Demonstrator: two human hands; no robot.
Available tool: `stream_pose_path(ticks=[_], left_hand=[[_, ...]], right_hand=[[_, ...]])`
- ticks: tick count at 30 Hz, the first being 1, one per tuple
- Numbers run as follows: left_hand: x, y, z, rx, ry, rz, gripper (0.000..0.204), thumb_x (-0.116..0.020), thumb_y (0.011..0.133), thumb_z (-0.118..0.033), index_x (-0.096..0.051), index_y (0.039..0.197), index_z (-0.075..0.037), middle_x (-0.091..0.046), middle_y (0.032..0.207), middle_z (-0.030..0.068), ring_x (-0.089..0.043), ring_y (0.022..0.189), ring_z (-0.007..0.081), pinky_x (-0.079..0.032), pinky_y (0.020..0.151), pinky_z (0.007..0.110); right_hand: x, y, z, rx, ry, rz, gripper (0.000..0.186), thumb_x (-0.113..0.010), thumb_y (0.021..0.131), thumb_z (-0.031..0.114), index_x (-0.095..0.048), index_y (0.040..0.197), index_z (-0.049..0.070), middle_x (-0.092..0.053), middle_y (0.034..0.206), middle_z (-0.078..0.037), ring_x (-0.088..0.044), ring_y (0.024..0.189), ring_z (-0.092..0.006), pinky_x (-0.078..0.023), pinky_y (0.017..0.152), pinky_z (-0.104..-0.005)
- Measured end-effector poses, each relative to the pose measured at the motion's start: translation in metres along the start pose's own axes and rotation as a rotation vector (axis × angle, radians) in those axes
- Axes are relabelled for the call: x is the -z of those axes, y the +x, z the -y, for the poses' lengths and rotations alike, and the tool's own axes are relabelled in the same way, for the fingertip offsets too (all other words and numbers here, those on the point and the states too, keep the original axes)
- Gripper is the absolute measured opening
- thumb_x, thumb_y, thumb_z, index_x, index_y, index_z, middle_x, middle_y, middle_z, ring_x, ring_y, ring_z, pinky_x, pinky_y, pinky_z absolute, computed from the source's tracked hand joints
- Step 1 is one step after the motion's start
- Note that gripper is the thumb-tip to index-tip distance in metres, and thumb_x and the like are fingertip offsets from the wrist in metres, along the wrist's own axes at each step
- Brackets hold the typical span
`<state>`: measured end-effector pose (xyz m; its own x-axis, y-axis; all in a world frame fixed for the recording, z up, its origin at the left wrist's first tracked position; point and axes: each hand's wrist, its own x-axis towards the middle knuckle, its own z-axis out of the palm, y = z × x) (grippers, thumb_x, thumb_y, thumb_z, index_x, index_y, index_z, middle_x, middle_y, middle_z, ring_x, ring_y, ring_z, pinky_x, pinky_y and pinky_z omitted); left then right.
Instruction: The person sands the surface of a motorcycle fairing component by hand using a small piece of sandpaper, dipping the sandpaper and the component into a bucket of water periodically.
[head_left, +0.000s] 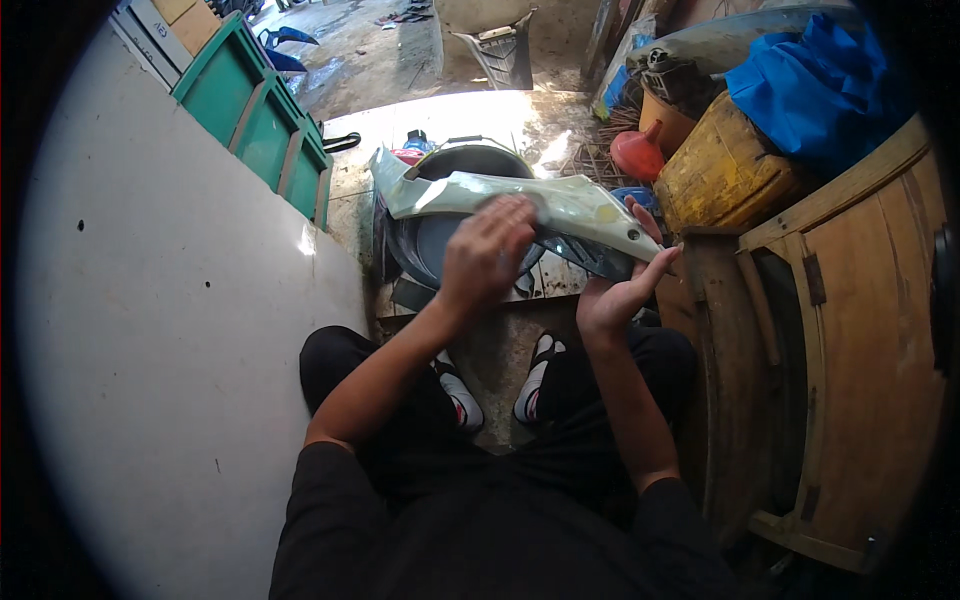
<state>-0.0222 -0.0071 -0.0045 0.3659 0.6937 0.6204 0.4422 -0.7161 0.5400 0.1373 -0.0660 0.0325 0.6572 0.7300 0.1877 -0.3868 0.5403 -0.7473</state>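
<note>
A long pale cream plastic panel with a dark grey lower edge point(575, 197) lies at a slant over a wide dark basin point(412, 250). My left hand point(490, 255) is on the panel's middle, fingers curled over something greyish that I cannot make out, slightly blurred. My right hand point(625, 290) holds the panel's right end from beneath, with thumb and fingers around it. A second dark round vessel point(475, 160) shows behind the panel on a tiled step point(550, 120).
A white wall point(170, 330) and green panels point(250, 110) line the left. On the right are a red funnel point(637, 153), a yellow jerrycan point(720, 165), blue plastic sheeting point(800, 85) and wooden cabinetry point(850, 360). My feet point(455, 395) are below the step.
</note>
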Motion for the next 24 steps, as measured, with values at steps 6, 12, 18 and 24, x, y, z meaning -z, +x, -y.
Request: stream_pose_path(ticks=[6,12,18,24], left_hand=[[0.002,0.010,-0.024,-0.106,-0.019,0.025,0.041,-0.052,0.102,-0.032,-0.065,0.130,-0.005,-0.060,0.139,0.0177,-0.057,0.128,0.0338,-0.041,0.111,0.045],[-0.001,0.006,-0.029,-0.109,0.019,-0.001,0.038,-0.053,0.102,-0.030,-0.065,0.126,-0.004,-0.061,0.136,0.0201,-0.058,0.126,0.0359,-0.043,0.109,0.046],[0.009,0.015,0.018,0.117,0.038,0.029,0.036,-0.051,0.103,-0.029,-0.065,0.123,-0.003,-0.062,0.131,0.0216,-0.058,0.126,0.0371,-0.044,0.107,0.046],[0.007,0.004,-0.037,-0.282,-0.109,0.073,0.038,-0.057,0.100,-0.033,-0.066,0.124,-0.004,-0.063,0.132,0.0179,-0.058,0.126,0.0338,-0.044,0.108,0.045]], right_hand=[[0.001,-0.007,-0.001,-0.007,0.010,-0.002,0.069,-0.018,0.107,0.058,-0.054,0.130,0.004,-0.054,0.141,-0.016,-0.046,0.136,-0.0290,-0.031,0.119,-0.0455],[-0.003,-0.010,0.006,-0.035,-0.010,-0.047,0.069,-0.019,0.106,0.059,-0.055,0.129,0.005,-0.054,0.142,-0.013,-0.046,0.135,-0.0288,-0.033,0.118,-0.0468],[-0.005,-0.009,0.003,-0.028,-0.031,-0.035,0.070,-0.020,0.106,0.061,-0.055,0.130,0.005,-0.054,0.141,-0.015,-0.047,0.135,-0.0289,-0.033,0.118,-0.0473],[-0.007,-0.013,0.009,-0.072,-0.001,-0.080,0.071,-0.019,0.105,0.062,-0.055,0.130,0.005,-0.053,0.142,-0.015,-0.045,0.136,-0.0298,-0.032,0.118,-0.0480]])
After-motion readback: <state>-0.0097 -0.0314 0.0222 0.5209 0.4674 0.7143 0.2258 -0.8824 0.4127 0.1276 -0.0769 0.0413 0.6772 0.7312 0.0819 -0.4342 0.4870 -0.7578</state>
